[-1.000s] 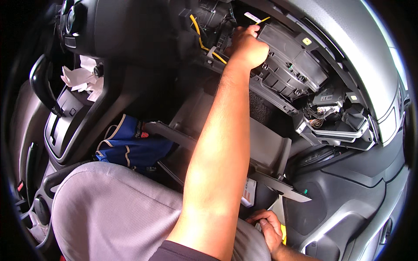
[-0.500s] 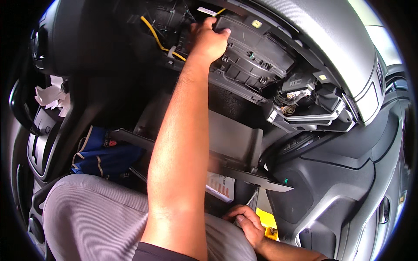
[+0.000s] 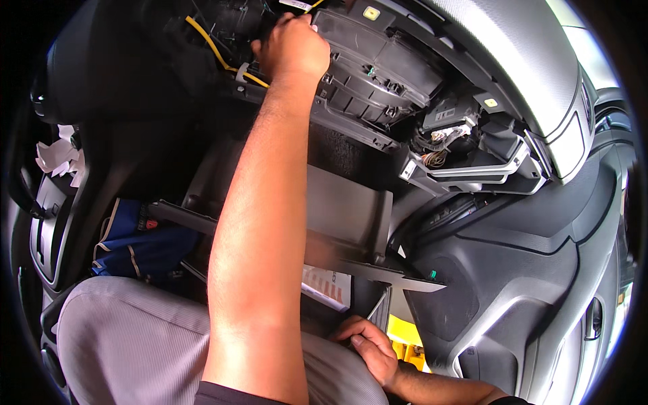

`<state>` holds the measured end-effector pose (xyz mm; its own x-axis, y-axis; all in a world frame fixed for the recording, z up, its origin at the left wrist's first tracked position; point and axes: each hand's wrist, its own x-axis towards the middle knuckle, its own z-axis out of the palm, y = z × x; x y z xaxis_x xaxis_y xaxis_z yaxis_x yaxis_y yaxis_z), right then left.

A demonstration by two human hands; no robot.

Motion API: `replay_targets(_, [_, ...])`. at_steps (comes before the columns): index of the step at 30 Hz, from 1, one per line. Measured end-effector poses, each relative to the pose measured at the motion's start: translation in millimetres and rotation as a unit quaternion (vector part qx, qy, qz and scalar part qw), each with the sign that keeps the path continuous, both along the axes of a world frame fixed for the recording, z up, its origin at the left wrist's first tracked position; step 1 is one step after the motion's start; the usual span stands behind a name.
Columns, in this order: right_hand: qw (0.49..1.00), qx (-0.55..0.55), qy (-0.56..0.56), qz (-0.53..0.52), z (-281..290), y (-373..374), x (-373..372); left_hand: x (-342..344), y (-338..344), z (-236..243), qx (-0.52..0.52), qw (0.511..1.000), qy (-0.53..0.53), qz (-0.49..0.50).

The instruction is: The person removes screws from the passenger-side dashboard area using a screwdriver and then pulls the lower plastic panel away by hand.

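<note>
- Working inside the opened dash (image 3: 499, 40): reaching with left hand (image 3: 293, 50) to the left end of the black housing (image 3: 385, 50), probably handling something there by feel.
- Next move likely calling for a sure fingertip purchase, without seeing past the knuckles.
- Noting housing just right of left hand, overlapping in view at the corner; well apart from right hand (image 3: 370, 347).
- Curling left hand partway, hiding fingertips; not being able to tell of any hold.
- Passing close by yellow cable (image 3: 209, 40) with left wrist.
- Resting right hand, loosely curled, by the grey trousers (image 3: 344, 368), near a yellow item (image 3: 405, 331); again not being able to tell of any hold.
- Stretching left forearm across lowered glovebox (image 3: 347, 209).
</note>
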<state>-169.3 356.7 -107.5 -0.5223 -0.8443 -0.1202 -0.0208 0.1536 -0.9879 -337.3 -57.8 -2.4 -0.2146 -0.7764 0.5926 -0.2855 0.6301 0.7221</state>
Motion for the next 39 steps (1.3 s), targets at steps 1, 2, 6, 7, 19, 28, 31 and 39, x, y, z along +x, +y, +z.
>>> replay_targets(1, [1.0,0.0,0.004,0.002,-1,0,0,1,1,2,-0.005,1.0,0.018,0.016])
replay_targets(2, [1.0,-0.009,0.011,0.002,-1,1,0,2,4,3,-0.011,0.999,0.036,0.032])
replay_targets(6, [1.0,-0.004,-0.004,-0.001,-3,1,-1,11,-1,11,-0.048,0.999,-0.006,-0.01])
replay_targets(7, [1.0,-0.005,-0.006,-0.001,-3,2,-1,11,2,10,-0.056,0.998,0.019,-0.001])
replay_targets(19, [0.996,-0.078,0.008,-0.044,-2,1,3,5,4,6,-0.06,0.997,0.043,0.027])
replay_targets(28, [0.988,-0.126,0.072,-0.054,-4,5,3,-7,-16,-7,-0.074,0.995,-0.041,0.048])
replay_targets(31, [0.988,-0.126,0.074,-0.049,-3,4,1,5,-5,10,-0.07,0.994,-0.079,0.009])
replay_targets(39, [0.989,-0.133,0.045,-0.048,-4,2,-3,6,103,60,-0.142,0.941,-0.3,-0.066])
